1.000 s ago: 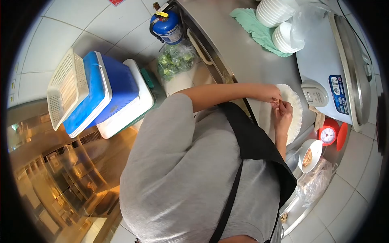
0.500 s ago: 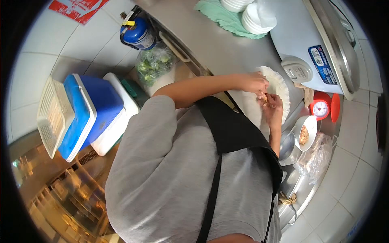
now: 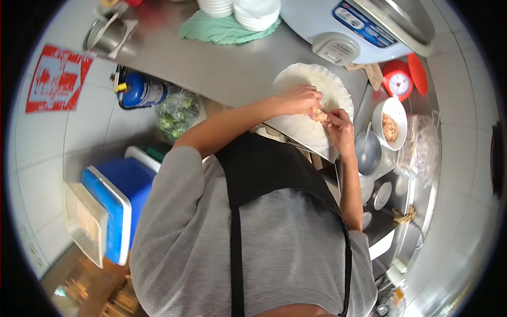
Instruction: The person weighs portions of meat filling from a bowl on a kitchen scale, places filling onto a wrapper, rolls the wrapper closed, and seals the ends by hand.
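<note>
My left hand (image 3: 302, 99) comes in from the left, its fingers curled at a small lump of orange-brown food filling (image 3: 319, 114). From the right, my right hand (image 3: 340, 128) pinches the other side of the same lump. Both hands are over a round, pale sheet stack with a wavy edge (image 3: 330, 87), which lies on the steel counter and reaches its front edge. A white bowl (image 3: 378, 123) with similar minced filling (image 3: 390, 127) stands to the right of my right hand.
Behind are a large lidded cooker (image 3: 306, 21), white bowls (image 3: 257, 15) and a green cloth (image 3: 214, 31). At right are a red scale (image 3: 391, 71), a metal bowl (image 3: 368, 153) and a plastic bag (image 3: 420, 148). Bagged greens (image 3: 177, 113) and a blue cooler (image 3: 127, 179) are left.
The view has turned, and the scene has shifted left and rotated. The filling lump shows more clearly between my hands, which remain close together over the pale sheets.
</note>
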Action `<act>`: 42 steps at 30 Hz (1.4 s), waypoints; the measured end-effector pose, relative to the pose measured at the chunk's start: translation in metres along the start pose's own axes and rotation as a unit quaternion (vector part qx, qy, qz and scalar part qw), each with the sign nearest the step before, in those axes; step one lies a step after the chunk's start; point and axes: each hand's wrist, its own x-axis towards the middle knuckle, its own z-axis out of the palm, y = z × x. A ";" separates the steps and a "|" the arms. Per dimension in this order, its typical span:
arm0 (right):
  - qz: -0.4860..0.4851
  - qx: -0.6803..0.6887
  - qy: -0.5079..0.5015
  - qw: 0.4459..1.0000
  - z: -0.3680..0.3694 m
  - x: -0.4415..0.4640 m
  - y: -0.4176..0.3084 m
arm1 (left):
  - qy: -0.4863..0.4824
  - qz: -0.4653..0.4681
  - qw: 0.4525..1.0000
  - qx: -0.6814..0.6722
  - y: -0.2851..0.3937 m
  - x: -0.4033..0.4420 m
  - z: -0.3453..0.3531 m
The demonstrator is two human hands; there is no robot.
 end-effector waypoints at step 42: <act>0.046 0.079 0.047 0.995 -0.016 -0.025 -0.005 | 0.035 -0.105 0.994 0.027 0.027 0.006 0.009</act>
